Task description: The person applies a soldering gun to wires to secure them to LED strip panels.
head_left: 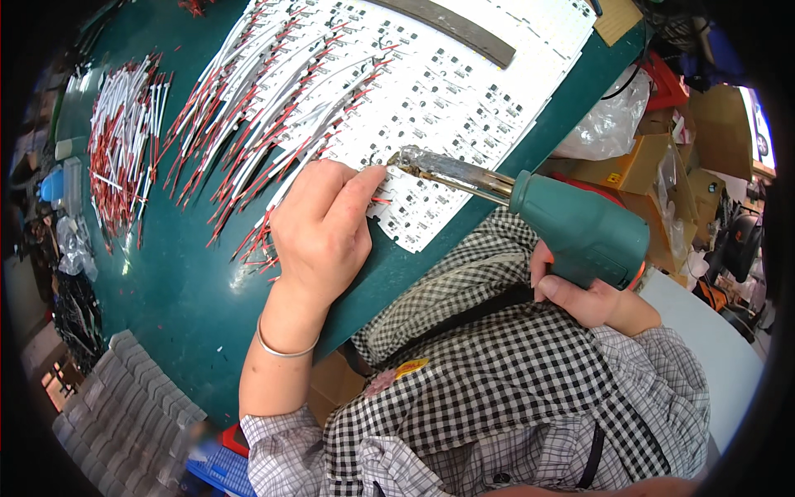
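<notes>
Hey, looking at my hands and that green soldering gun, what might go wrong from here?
Burn: the soldering gun's tip sits very close to the fingertips of your left hand, so if it's hot, a small slip of your right hand on the green soldering gun might hurt.

Snagging: the red and white wires spill past the edge of the white boards beside your left hand, so a sweep could tug them.

"What's being worn?"
"A black-and-white gingham apron is covering a checked shirt."
"And the left forearm?"
"A silvery bangle is circling it; a pink-and-yellow patch is brightening the apron."
</notes>
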Motion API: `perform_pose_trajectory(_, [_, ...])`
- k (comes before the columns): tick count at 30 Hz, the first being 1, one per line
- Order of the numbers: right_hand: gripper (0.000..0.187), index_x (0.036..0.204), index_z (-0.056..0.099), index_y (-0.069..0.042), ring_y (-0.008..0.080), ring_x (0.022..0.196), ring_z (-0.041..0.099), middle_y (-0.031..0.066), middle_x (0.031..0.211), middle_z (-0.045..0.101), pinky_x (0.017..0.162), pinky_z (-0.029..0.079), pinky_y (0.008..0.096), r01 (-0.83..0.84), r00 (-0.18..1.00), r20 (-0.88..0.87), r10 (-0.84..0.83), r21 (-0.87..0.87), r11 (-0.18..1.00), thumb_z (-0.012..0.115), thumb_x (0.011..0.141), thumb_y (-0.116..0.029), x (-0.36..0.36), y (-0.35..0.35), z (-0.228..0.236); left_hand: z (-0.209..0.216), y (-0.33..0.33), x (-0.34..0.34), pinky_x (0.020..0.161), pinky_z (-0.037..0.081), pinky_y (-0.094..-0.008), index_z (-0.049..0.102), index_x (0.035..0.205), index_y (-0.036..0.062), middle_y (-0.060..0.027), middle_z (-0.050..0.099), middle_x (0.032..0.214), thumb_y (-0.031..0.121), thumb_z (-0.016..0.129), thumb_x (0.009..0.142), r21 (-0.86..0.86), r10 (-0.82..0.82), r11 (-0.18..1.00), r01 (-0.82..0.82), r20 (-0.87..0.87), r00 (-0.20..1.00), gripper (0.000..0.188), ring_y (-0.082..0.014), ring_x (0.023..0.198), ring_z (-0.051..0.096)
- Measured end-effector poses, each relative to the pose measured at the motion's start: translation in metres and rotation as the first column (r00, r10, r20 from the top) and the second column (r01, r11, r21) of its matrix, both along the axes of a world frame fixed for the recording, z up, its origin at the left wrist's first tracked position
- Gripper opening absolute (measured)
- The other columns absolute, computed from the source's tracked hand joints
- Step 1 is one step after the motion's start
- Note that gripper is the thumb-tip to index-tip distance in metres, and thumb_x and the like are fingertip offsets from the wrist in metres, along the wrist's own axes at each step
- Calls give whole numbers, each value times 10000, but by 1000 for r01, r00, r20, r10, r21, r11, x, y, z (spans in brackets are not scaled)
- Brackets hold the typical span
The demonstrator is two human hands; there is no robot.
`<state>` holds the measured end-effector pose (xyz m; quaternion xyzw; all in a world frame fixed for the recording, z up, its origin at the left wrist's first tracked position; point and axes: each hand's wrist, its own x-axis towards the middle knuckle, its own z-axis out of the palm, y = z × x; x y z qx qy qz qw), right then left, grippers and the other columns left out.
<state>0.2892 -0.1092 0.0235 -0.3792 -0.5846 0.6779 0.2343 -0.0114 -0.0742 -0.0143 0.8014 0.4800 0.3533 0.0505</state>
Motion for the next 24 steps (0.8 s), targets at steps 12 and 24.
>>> perform_pose_trajectory(12, [545, 1286, 419, 24, 195, 767, 588, 165, 1205, 490, 542, 543, 256, 295, 923, -231, -307, -87, 952, 653, 798, -45, 3, 8, 11, 6, -5, 4, 530, 455, -311, 674, 899, 27, -70, 570, 718, -147, 600, 589, 5, -1, 1000, 1, -102, 995, 363, -217, 627, 565])
perform_pose_trajectory(24, [534, 1252, 448, 49, 206, 788, 610, 168, 1197, 512, 546, 548, 259, 303, 882, -342, -325, -116, 946, 663, 768, -19, 8, 21, 10, 62, -14, 11, 584, 486, -322, 631, 1121, -23, -114, 562, 859, -92, 595, 696, -145, 125, 978, -150, -170, 978, 432, -210, 714, 587])
